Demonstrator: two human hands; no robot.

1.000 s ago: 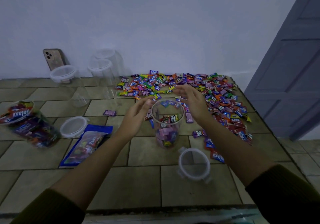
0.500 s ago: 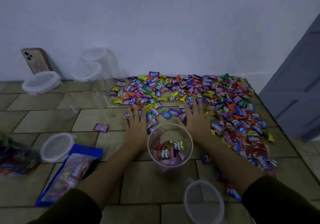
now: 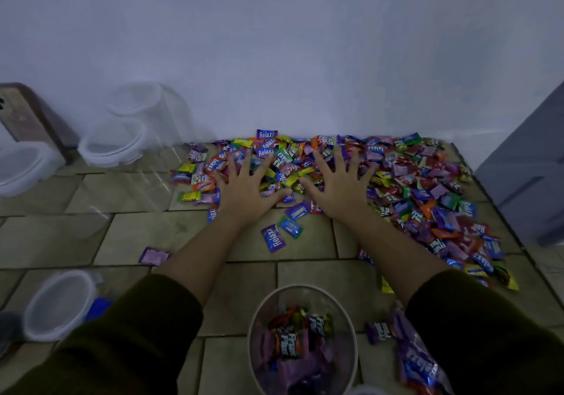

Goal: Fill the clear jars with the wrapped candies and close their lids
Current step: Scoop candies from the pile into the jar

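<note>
A wide heap of wrapped candies (image 3: pixel 406 181) in many colours lies against the wall, spreading to the right. My left hand (image 3: pixel 247 184) and my right hand (image 3: pixel 338 181) both lie flat on the heap's near edge, fingers spread, palms down. A clear open jar (image 3: pixel 300 291) stands close to me between my forearms, partly filled with candies. A few loose candies (image 3: pixel 282 231) lie on the tiles between the hands and the jar.
Empty clear jars (image 3: pixel 134 126) stand at the back left against the wall, another (image 3: pixel 18 165) at the far left beside a leaning phone (image 3: pixel 21 117). A clear lid (image 3: pixel 58 303) lies at the near left. The table's right edge (image 3: pixel 500 220) runs beside a grey door.
Both hands have left the jar's rim and reached forward onto the candy heap, spreading flat. The view has dipped and moved closer, so the jar now sits at the bottom edge.
</note>
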